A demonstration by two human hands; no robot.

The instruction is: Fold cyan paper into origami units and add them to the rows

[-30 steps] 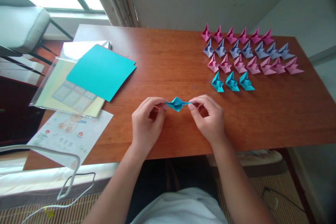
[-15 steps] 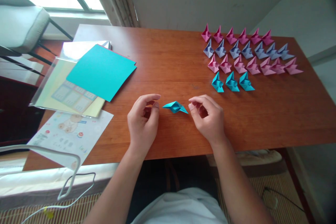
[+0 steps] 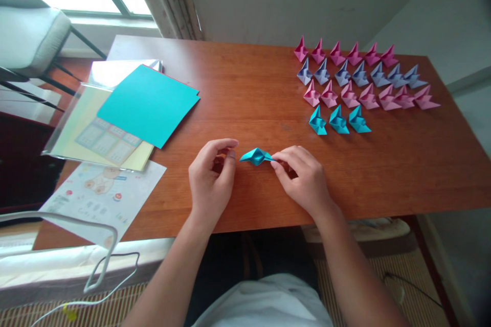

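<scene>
One head camera looks forward and down over the table (image 3: 245, 97).

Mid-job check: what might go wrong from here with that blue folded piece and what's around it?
First, the right hand seems to pinch just one pointed end of the blue folded piece, while the left hand is apart from it, so the piece might swing or slip. Second, squeezing hard could crease that narrow end. Third, the row of three blue shapes stands beyond the right hand; a careless reach might disturb it.
</scene>
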